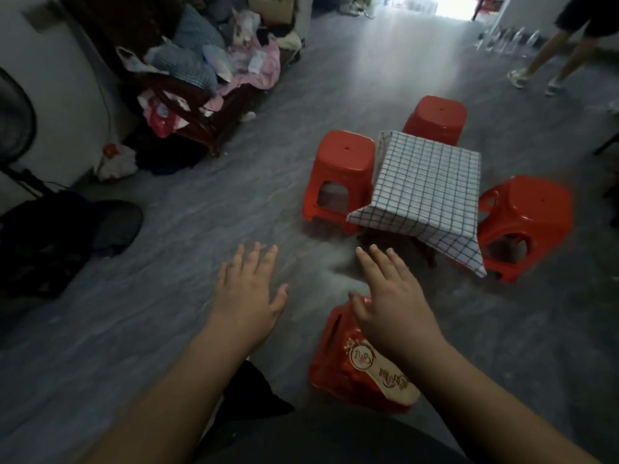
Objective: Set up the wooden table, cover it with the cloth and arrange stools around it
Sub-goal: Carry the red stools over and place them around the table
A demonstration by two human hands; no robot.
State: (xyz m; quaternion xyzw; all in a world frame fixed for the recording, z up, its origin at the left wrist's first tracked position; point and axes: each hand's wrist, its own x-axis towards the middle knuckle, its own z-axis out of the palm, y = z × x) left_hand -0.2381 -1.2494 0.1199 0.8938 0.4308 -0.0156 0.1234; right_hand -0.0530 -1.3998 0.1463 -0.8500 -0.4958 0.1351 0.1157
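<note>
Around the table (432,257), under its one checked cloth (425,185), we count four red stools: a left stool (341,169), a far stool (435,118), a right stool (526,222), and a fourth stool (348,366) near us, its pale label too blurred to read. Our left hand (248,293) and right hand (392,303) hover with fingers spread straight, holding nothing, the right above that fourth stool.

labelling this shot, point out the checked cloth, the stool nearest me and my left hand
checked cloth (432,182), head view, top face
nearest stool (330,363), head view, red side wall
left hand (249,293), head view, back of hand
</note>
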